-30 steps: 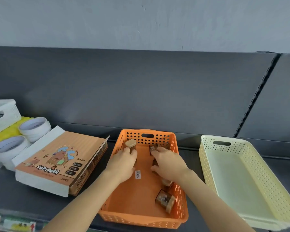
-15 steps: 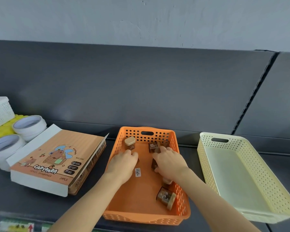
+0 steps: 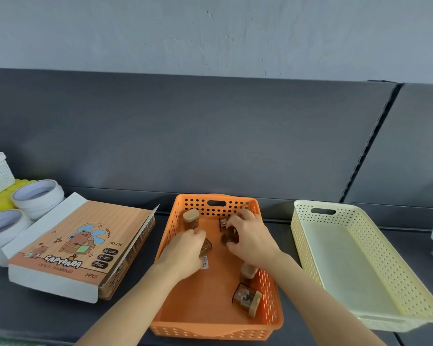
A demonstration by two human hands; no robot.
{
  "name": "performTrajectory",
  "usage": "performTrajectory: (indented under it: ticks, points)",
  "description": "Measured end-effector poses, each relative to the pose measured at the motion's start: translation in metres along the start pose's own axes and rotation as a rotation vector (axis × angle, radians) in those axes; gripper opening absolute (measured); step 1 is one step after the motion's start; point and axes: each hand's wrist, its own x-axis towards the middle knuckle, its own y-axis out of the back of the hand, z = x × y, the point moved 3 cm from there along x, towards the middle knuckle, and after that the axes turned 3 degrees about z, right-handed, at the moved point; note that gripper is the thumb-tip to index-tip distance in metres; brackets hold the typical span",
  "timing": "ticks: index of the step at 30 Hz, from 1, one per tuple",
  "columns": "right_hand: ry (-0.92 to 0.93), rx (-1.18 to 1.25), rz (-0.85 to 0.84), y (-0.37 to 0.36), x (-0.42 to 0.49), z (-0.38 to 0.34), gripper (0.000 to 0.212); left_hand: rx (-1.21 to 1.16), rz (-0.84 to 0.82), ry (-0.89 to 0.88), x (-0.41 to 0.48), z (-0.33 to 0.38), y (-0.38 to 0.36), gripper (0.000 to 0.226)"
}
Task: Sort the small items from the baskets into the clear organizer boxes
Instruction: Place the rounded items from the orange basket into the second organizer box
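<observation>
your right hand pinches a small sharpener and your left hand curls over another in the orange basket; they look light, rigid, smooth, so grip their flat sides.

This looks like a stationery shop. The things sit on a dark grey shelf with a matching metal back panel and a slotted upright — retail shelving. At the shelf's left end stand stacked tape rolls beside a printed display carton reading "Capybara pencil sharpener, 24 pcs" — wholesale packaging. Perforated stock baskets, one orange and one cream, line the front edge; a price sticker lies in the orange one.
</observation>
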Motion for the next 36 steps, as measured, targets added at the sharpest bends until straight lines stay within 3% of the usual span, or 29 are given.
performTrajectory:
  ticks: [9, 14, 20, 23, 27, 31, 36]
  points:
    - [-0.014, 0.170, 0.068, 0.011, -0.002, 0.002, 0.037, -0.022, -0.051, -0.014, -0.002, -0.002, -0.004, 0.045]
    - [-0.053, 0.345, 0.142, 0.025, -0.008, -0.001, 0.031, -0.109, -0.001, 0.004, 0.001, -0.005, -0.002, 0.045]
    - [-0.121, 0.474, 0.237, 0.040, -0.015, 0.001, 0.027, -0.283, 0.083, 0.033, 0.005, 0.001, 0.015, 0.062]
    - [-0.226, 0.699, 0.276, 0.049, -0.020, 0.005, 0.021, -0.345, 0.103, 0.029, 0.004, 0.007, 0.024, 0.068]
    - [-0.321, 0.999, 0.313, 0.052, -0.026, 0.009, 0.022, -0.490, -0.007, 0.005, 0.002, 0.027, 0.024, 0.072]
    - [-0.465, 1.243, 0.325, 0.045, -0.031, 0.021, 0.019, -0.567, -0.106, 0.000, 0.005, 0.048, 0.017, 0.066]
    - [-0.630, 1.476, 0.346, 0.036, -0.041, 0.032, 0.021, -0.569, -0.207, -0.004, 0.009, 0.065, 0.008, 0.039]
